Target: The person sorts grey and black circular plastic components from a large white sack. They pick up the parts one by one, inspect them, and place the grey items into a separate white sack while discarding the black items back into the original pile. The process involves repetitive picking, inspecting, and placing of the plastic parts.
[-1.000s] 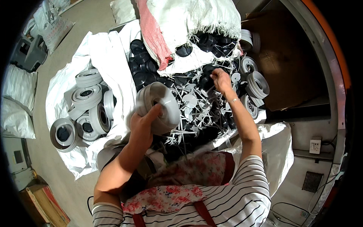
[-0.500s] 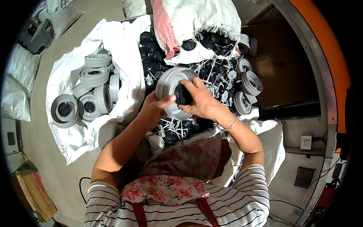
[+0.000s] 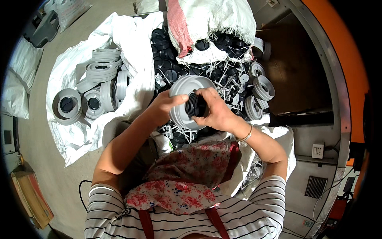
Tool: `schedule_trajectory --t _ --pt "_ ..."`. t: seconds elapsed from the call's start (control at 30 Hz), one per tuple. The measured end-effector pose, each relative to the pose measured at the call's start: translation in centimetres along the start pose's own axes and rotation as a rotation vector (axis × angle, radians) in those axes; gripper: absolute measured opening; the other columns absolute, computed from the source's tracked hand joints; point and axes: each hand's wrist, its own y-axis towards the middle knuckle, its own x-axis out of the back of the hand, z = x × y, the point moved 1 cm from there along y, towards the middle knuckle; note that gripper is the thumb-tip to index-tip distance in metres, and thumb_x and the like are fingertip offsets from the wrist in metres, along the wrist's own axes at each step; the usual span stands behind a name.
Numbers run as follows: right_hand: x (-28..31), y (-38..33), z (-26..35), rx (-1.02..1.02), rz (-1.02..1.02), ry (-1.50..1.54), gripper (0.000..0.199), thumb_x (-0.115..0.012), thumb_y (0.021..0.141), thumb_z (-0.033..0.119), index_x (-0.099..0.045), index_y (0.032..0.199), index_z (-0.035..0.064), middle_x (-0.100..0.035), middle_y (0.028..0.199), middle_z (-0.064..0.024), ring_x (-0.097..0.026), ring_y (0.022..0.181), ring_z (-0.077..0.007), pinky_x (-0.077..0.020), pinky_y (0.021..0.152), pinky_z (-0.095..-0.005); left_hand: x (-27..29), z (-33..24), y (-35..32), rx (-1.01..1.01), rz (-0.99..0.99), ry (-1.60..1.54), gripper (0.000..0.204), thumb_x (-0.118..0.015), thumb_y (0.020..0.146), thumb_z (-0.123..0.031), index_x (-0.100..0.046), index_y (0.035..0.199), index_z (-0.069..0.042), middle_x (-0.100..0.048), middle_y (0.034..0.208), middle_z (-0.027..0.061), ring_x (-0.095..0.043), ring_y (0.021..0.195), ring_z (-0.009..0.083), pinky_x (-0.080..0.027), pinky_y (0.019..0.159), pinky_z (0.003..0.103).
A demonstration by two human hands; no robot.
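Head view: the left hand (image 3: 164, 106) clasps a gray ringed part (image 3: 181, 113), thumb over its rim — the right hand (image 3: 217, 109), thumb and fingers curled close, grips a black ribbed cap (image 3: 192, 105) at its center, above a black-and-pale pile (image 3: 218, 75).

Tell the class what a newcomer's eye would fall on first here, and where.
Probably the large grey ring at the centre, held in the left hand, with the right hand gripping a black ridged piece at its middle. Next, likely, come grey rings piled on white sheeting at left, and the white sack at top.
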Motion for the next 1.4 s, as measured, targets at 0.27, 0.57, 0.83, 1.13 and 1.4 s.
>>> schedule_trajectory --t 0.27,0.57,0.83,1.13,1.4 --pt "0.4 0.7 0.8 -0.137 -0.080 -0.201 0.072 -0.081 0.061 0.019 -0.049 0.122 0.0003 -0.050 0.108 -0.0181 -0.050 0.103 -0.0368 -0.0440 0.090 -0.0407 0.2 0.7 0.4 -0.096 -0.065 0.109 0.038 -0.060 0.088 -0.019 -0.053 0.119 0.002 -0.060 0.108 0.0076 -0.060 0.098 0.0136 -0.050 0.084 0.028" --pt "-1.5 0.4 -1.3 -0.208 -0.223 0.030 0.069 -0.079 0.062 0.021 -0.050 0.121 0.0013 -0.051 0.108 -0.0181 -0.049 0.102 -0.0351 -0.0440 0.089 -0.0421 -1.3 1.2 0.7 -0.110 -0.127 -0.036 0.055 -0.072 0.077 -0.017 -0.050 0.124 0.001 -0.059 0.108 0.0068 -0.059 0.096 0.0155 -0.048 0.084 0.031" --pt "-0.2 0.5 -3.8 -0.629 0.221 0.941 0.078 -0.078 0.076 0.035 -0.040 0.128 -0.0095 -0.064 0.100 -0.0195 -0.065 0.086 -0.0267 -0.0546 0.077 -0.0326 -1.5 1.1 0.4 -0.283 -0.192 0.399 0.058 -0.075 0.075 -0.020 -0.050 0.123 0.001 -0.061 0.106 0.0068 -0.059 0.095 0.0139 -0.047 0.084 0.030" --pt "-1.4 -0.7 -2.0 -0.254 -0.122 -0.058 0.080 -0.070 0.075 0.057 -0.048 0.114 -0.0099 -0.064 0.097 -0.0219 -0.066 0.077 -0.0275 -0.0542 0.066 -0.0372 -1.1 2.0 0.5 -0.244 -0.257 0.406 0.057 -0.078 0.074 -0.016 -0.051 0.122 -0.001 -0.061 0.105 0.0051 -0.058 0.094 0.0115 -0.049 0.081 0.029" --pt "-0.9 -1.9 -11.8 -0.556 -0.174 0.388 0.073 -0.051 0.086 0.062 -0.056 0.106 -0.0083 -0.067 0.079 -0.0205 -0.067 0.072 -0.0248 -0.0545 0.065 -0.0348 1.8 -1.5 -0.4 -0.460 -0.638 0.976 0.081 -0.078 0.069 -0.015 -0.038 0.138 0.000 -0.051 0.131 0.0148 -0.049 0.120 0.0254 -0.039 0.100 0.034"
